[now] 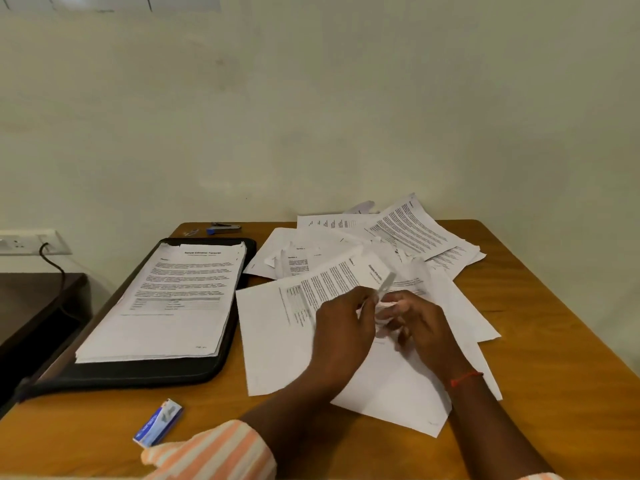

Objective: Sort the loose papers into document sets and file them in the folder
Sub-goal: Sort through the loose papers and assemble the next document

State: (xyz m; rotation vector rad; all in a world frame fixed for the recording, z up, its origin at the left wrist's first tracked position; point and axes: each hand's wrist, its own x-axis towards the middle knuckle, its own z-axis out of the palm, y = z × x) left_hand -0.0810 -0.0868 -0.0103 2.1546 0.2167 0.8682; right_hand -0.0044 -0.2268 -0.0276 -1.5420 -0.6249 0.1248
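A black folder (228,341) lies open on the left of the wooden table, with a neat stack of printed pages (166,306) on it. Several loose printed sheets (408,233) are scattered across the middle and right of the table. My left hand (341,327) and my right hand (420,323) meet above the nearest sheets (277,348), both pinching a small crumpled white paper (382,299) between the fingertips. The blur hides what that paper is.
A blue stapler (223,228) lies at the table's far edge behind the folder. A small blue staple box (158,423) sits near the front left edge. A dark side table (31,306) and a wall socket with a cable (31,242) are at the left.
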